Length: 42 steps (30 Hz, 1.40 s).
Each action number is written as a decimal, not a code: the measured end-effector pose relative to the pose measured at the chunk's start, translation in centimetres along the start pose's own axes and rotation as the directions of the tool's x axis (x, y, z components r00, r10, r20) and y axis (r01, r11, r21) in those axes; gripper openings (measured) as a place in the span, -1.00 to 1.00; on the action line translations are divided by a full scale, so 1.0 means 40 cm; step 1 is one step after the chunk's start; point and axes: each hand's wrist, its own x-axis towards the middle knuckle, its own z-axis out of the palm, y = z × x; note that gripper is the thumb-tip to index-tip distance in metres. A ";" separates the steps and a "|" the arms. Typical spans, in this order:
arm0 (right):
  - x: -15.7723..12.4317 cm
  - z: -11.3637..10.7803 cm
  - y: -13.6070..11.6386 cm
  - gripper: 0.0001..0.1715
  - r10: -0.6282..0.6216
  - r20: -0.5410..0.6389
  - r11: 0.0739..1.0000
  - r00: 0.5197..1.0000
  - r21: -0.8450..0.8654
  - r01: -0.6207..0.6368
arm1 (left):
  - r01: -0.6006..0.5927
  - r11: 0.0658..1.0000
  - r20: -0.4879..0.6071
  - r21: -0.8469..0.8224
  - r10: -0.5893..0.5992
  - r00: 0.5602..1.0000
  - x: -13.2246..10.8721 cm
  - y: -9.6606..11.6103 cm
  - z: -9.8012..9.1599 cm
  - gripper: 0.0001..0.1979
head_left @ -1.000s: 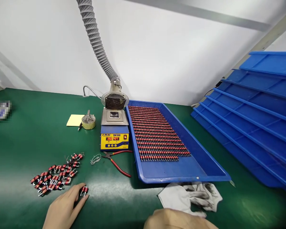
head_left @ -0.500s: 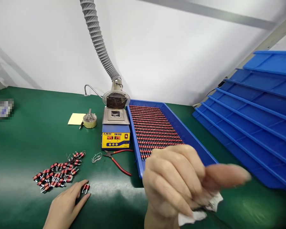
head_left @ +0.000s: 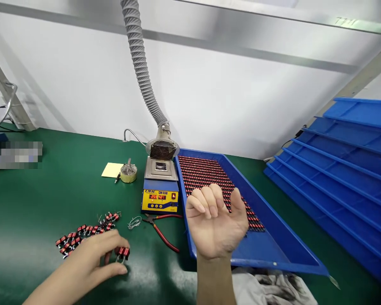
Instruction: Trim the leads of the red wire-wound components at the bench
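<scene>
My left hand (head_left: 92, 258) is at the lower left, with its thumb and fingers curled around a small red-and-black wire coil (head_left: 123, 253) with bright wire legs. The fingers partly hide that coil. Beside the hand, a loose pile of similar coils (head_left: 72, 239) lies on the green table, partly covered by it. My right hand (head_left: 217, 224) is raised in front of the blue tray (head_left: 263, 250), palm towards me. Its fingers are loosely bent and its thumb stands apart; nothing shows in it. Behind it, rows of coils (head_left: 203, 169) fill much of the tray.
A yellow-and-blue solder pot (head_left: 160, 201) stands left of the tray, under a grey exhaust hose (head_left: 142, 72). Red-handled cutters (head_left: 165, 239), a wire bundle (head_left: 134, 223), a round tin (head_left: 128, 173) and yellow paper (head_left: 111, 170) lie nearby. Stacked blue trays (head_left: 343, 186) lean at right; crumpled cloth (head_left: 266, 288) sits below.
My view has tilted up. My right hand has moved back from close to the camera and turned palm towards me. My left hand has closed around the coil that was between its fingers.
</scene>
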 end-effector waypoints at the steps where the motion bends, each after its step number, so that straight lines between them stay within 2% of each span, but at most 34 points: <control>1: -0.001 0.002 0.001 -0.56 -0.003 -0.003 1.000 1.000 -0.003 0.003 | -0.039 0.999 -0.021 -0.005 0.039 0.999 0.005 0.025 -0.023 -0.78; 3: -0.004 0.004 0.005 -0.57 -0.012 0.014 0.998 1.000 -0.056 0.012 | -0.133 0.991 -0.075 -0.019 0.131 0.988 0.020 0.079 -0.063 -0.79; 5: -0.007 0.001 0.012 -0.61 -0.025 0.082 0.969 0.996 -0.245 0.045 | -0.240 0.970 -0.181 -0.045 0.229 0.956 0.038 0.132 -0.090 -0.79; 6: -0.008 -0.002 0.017 -0.66 -0.023 0.136 0.920 0.990 -0.386 0.074 | -0.296 0.954 -0.250 -0.055 0.274 0.929 0.048 0.156 -0.098 -0.79; 8: -0.011 -0.011 0.026 -0.81 0.016 0.240 0.760 0.971 -0.634 0.144 | -0.397 0.915 -0.382 -0.071 0.343 0.858 0.070 0.195 -0.105 -0.79; 10: -0.011 -0.021 0.032 -0.88 0.091 0.291 0.640 0.952 -0.750 0.168 | -0.464 0.878 -0.451 -0.116 0.369 0.812 0.091 0.219 -0.104 -0.78; 11: -0.009 -0.026 0.034 -0.88 0.124 0.293 0.620 0.948 -0.769 0.156 | -0.485 0.861 -0.464 -0.154 0.371 0.805 0.101 0.226 -0.102 -0.78; 14: 0.002 -0.038 0.041 -0.96 0.167 0.245 0.609 0.955 -0.787 0.096 | -0.509 0.816 -0.467 -0.274 0.350 0.812 0.128 0.228 -0.096 -0.78; 17: 0.015 -0.050 0.054 -0.87 0.201 0.142 0.631 0.969 -0.776 -0.017 | -0.496 0.808 -0.466 -0.319 0.322 0.824 0.147 0.218 -0.092 -0.78; 20: 0.026 -0.066 0.074 -0.80 0.212 0.045 0.698 0.976 -0.707 -0.118 | -0.485 0.778 -0.460 -0.399 0.288 0.840 0.166 0.209 -0.088 -0.74; 24: 0.038 -0.082 0.098 -0.78 0.147 -0.001 0.733 0.989 -0.671 -0.110 | -0.498 0.606 -0.484 -0.620 0.205 0.851 0.194 0.196 -0.076 -0.81; 30: 0.041 -0.078 0.131 -0.77 0.135 -0.048 0.686 0.990 -0.716 -0.128 | -0.502 0.421 -0.530 -0.755 0.057 0.846 0.227 0.181 -0.053 -0.90; 32: 0.036 -0.075 0.145 -0.77 0.124 -0.054 0.715 0.991 -0.687 -0.127 | -0.503 0.324 -0.542 -0.801 -0.036 0.839 0.230 0.183 -0.047 -0.91; 35: 0.030 -0.072 0.157 -0.77 0.154 -0.047 0.770 0.987 -0.620 -0.150 | -0.543 0.067 -0.546 -0.837 -0.167 0.821 0.229 0.184 -0.046 -0.88; 37: 0.029 -0.070 0.156 -0.77 0.201 -0.049 0.797 0.978 -0.573 -0.192 | -0.603 -0.086 -0.571 -0.793 -0.239 0.785 0.226 0.178 -0.052 -0.86; 38: 0.029 -0.070 0.153 -0.78 0.220 -0.059 0.809 0.974 -0.547 -0.216 | -0.635 -0.106 -0.592 -0.765 -0.269 0.759 0.225 0.173 -0.056 -0.86; 39: 0.030 -0.070 0.150 -0.78 0.233 -0.073 0.822 0.970 -0.518 -0.237 | -0.655 -0.080 -0.615 -0.752 -0.275 0.739 0.223 0.170 -0.061 -0.86; 40: 0.031 -0.071 0.147 -0.79 0.236 -0.087 0.837 0.968 -0.488 -0.248 | -0.650 -0.017 -0.628 -0.760 -0.240 0.740 0.221 0.167 -0.065 -0.85; 42: 0.035 -0.075 0.141 -0.79 0.223 -0.095 0.869 0.970 -0.432 -0.242 | -0.573 0.170 -0.590 -0.802 -0.076 0.803 0.212 0.168 -0.071 -0.72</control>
